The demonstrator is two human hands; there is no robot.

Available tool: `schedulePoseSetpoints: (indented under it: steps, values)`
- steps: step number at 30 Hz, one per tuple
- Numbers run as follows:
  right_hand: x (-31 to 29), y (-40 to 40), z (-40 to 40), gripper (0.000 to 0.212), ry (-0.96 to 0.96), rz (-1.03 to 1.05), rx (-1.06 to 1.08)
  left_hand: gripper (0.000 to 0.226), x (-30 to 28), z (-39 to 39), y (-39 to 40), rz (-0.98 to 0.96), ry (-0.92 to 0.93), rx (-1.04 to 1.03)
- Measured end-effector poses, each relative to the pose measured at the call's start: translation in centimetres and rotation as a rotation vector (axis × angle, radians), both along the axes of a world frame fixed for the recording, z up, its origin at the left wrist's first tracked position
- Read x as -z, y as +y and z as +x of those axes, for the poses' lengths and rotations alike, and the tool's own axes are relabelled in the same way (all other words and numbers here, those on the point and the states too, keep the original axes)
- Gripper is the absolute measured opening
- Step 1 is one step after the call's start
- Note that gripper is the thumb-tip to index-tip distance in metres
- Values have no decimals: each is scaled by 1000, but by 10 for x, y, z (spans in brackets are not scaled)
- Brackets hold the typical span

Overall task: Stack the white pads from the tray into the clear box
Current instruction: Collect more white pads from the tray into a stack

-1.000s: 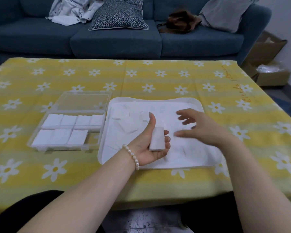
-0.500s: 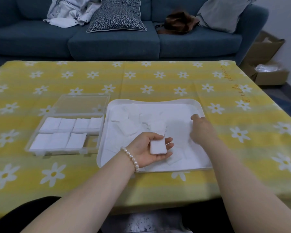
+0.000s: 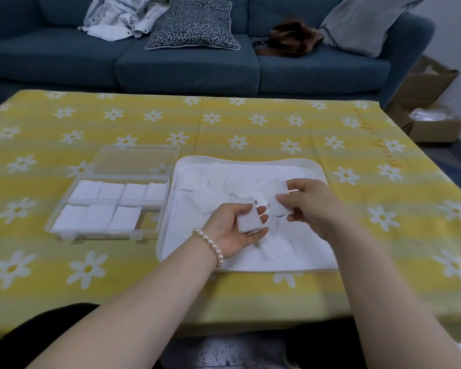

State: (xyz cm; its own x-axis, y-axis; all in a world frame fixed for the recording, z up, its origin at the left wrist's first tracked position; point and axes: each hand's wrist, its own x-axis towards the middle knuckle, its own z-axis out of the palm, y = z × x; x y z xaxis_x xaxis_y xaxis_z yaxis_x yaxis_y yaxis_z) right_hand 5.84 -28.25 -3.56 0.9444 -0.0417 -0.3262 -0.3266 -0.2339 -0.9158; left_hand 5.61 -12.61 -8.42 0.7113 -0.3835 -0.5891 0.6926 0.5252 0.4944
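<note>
the right hand point(image 3: 308, 206) has lifted a pad point(image 3: 280, 198) beside the left hand's stack point(image 3: 248, 218).

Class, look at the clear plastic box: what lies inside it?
Inside the clear plastic box lie seven stacks of white square pads, four at the back, three in front. The front right slot shows bare. How deep each stack goes is hidden.

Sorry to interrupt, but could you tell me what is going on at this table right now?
A person is moving square white pads from the white plastic tray into the clear plastic box. The left hand cradles a small stack of pads above the tray, and the right hand pinches another pad beside it. The box holds seven stacks; its near right slot looks empty.
</note>
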Motion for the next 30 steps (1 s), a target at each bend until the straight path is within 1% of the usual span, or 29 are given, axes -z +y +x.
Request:
schedulePoseSetpoints:
  steps: [2, 6, 12, 13, 16, 17, 18, 21, 22, 24, 25, 27, 30]
  values:
    - [0, 5, -5, 13, 2, 8, -9, 21, -2, -1, 0, -20, -33, 18]
    - [-2, 12, -12, 15, -13, -34, 55, 38, -7, -4, -2, -77, -74, 19]
    - [-5, 25, -19, 18, -62, -88, 83, 42, -7, -4, -1, -76, -99, 23]
    - [-6, 26, -19, 18, -66, -86, 95, 46, -7, -3, -1, -79, -109, 24]
    - [-5, 28, -18, 18, -71, -95, 109, 72, -7, -3, -2, -96, -144, 59]
    - [-5, 29, -19, 18, -74, -106, 103, 75, -8, -3, -2, -103, -149, 72]
    - [-5, 30, -19, 18, -77, -116, 96, 71, -10, -4, -3, -107, -156, 83]
    - [-4, 35, -21, 19, -78, -147, 58, 29, -12, -9, -5, -108, -178, 94]
    - [-3, 35, -22, 19, -99, -224, 31, 22, -12, -9, -5, -103, -180, 93]
    - [-4, 33, -22, 18, -166, -458, -43, 20, -9, -7, -4, -97, -175, 97]
    - [-7, 30, -22, 17, -192, -530, -66, 20, -9, -6, -2, -95, -167, 95]
    - [-13, 17, -19, 16, -226, -552, -58, 18, -8, -4, -1, -99, -139, 83]
    - [-13, -22, -6, 8, -247, -570, 76, 14, -5, -4, -1, -91, -109, 98]
